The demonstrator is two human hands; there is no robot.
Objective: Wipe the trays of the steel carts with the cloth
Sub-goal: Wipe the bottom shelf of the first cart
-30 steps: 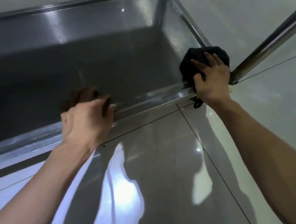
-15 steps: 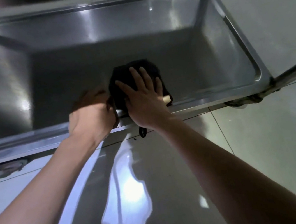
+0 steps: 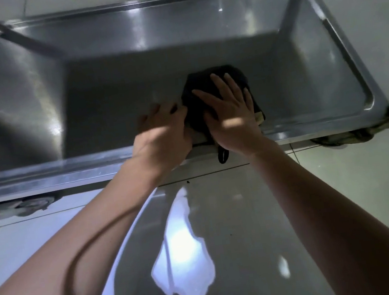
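At the tray's (image 3: 340, 58) near rim, right hand (image 3: 230, 115) flat, fingers straight, pressing the black cloth (image 3: 196, 90), left hand (image 3: 161, 131) gripping the rim beside it.

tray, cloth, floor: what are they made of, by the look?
Tray: metal, probably stainless steel, with a brushed sheen, streaky highlights and a folded rim.
Cloth: soft dark fabric, matte, bunched under the right hand, a loop hanging over the rim. The fibre cannot be told.
Floor: glazed tile, likely ceramic, glossy enough to mirror a light, with thin grout lines.

A dark cloth (image 3: 203, 101) lies in the steel tray (image 3: 337, 37).
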